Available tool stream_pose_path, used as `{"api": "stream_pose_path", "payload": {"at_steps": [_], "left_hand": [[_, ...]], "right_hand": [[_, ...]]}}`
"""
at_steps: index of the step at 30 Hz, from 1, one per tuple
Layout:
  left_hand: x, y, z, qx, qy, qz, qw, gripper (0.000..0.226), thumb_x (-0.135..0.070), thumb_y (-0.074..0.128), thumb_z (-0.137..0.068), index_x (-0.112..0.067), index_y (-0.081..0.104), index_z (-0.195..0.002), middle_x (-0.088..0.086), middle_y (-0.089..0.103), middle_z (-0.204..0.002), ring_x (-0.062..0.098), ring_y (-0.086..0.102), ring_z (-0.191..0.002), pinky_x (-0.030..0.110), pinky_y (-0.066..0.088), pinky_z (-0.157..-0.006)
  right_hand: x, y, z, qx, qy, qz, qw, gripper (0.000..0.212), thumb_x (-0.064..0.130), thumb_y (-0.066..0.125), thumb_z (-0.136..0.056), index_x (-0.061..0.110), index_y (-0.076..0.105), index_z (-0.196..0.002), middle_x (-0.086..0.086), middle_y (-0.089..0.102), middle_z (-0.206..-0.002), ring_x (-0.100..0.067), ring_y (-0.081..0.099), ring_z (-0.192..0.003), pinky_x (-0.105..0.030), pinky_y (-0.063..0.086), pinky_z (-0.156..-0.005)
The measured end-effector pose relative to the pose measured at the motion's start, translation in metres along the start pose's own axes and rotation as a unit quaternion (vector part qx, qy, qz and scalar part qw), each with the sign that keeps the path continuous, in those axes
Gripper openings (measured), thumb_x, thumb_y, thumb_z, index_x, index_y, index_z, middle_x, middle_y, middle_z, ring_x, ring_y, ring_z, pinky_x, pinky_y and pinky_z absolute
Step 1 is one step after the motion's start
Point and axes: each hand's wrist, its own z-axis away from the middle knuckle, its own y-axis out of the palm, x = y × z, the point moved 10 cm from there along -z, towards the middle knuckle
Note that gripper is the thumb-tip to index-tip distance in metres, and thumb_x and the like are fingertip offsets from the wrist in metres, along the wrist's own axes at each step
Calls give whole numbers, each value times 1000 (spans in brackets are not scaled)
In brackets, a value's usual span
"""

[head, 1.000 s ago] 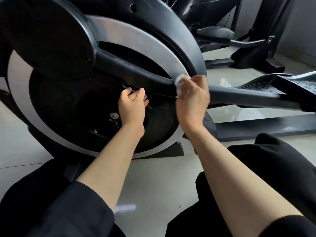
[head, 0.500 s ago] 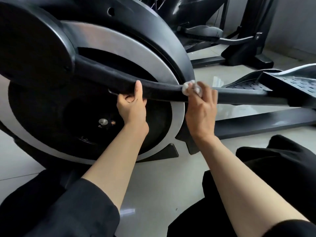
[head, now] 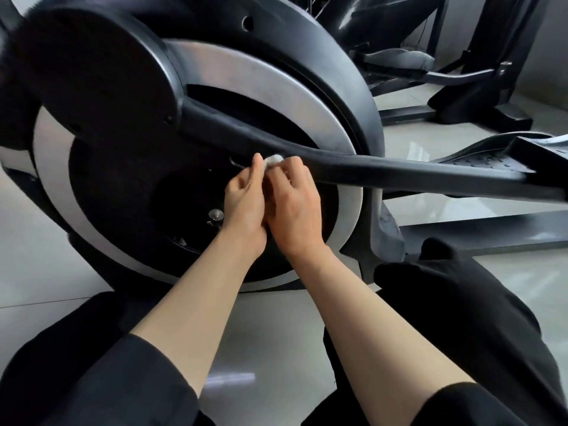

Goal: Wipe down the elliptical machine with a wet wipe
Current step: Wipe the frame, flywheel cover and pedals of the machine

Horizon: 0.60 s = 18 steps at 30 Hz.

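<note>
Middle of frame: left hand [head: 244, 199] and right hand [head: 293, 207] both pinching small wet wipe [head: 273, 159] | under black bar [head: 353, 167] | could drop wipe while swapping hands | could bump wheel [head: 276, 96], pinching fingers

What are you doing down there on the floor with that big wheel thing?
A person is cleaning an elliptical machine. Both hands are together in front of its big flywheel, just below the black crank arm. The right hand and left hand are pinching a small white wet wipe between them. Another exercise machine stands behind.
</note>
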Motion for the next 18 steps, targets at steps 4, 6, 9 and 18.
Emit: {"api": "stream_pose_path", "payload": {"at_steps": [4, 6, 9, 18], "left_hand": [[-5, 5, -1, -2, 31, -3, 999, 31, -35, 55, -98, -8, 52, -82, 19, 69, -109, 23, 69, -102, 34, 54, -93], [-8, 6, -1, -25, 41, 10, 999, 35, -31, 58, -96, -3, 52, -78, 16, 69, -109, 19, 69, -102, 32, 53, -96], [-18, 1, -3, -67, 57, 50, 995, 30, -30, 64, -93, -1, 55, -94, 9, 68, -108, 18, 68, -102, 29, 54, -93], [-62, -39, -11, -148, 121, 62, 980, 24, -30, 74, -85, -15, 56, -81, -6, 61, -83, 6, 64, -83, 19, 52, -82]], "right_hand": [[-28, -19, 9, -38, 23, 18, 999, 18, -8, 61, -75, 2, 68, -89, -10, 59, -92, -26, 56, -78, -30, 49, -63], [-73, -41, 25, -95, 156, 18, 983, 24, -15, 56, -71, 5, 66, -82, -6, 54, -91, -25, 55, -76, -32, 49, -67], [-102, -66, 34, -168, 265, 17, 949, 23, -7, 44, -73, 5, 63, -76, -2, 50, -90, -23, 55, -74, -32, 47, -66], [-71, -42, -44, -138, 237, -8, 962, 22, -6, 57, -82, 8, 72, -86, -6, 61, -92, -20, 58, -76, -17, 37, -69]]}}
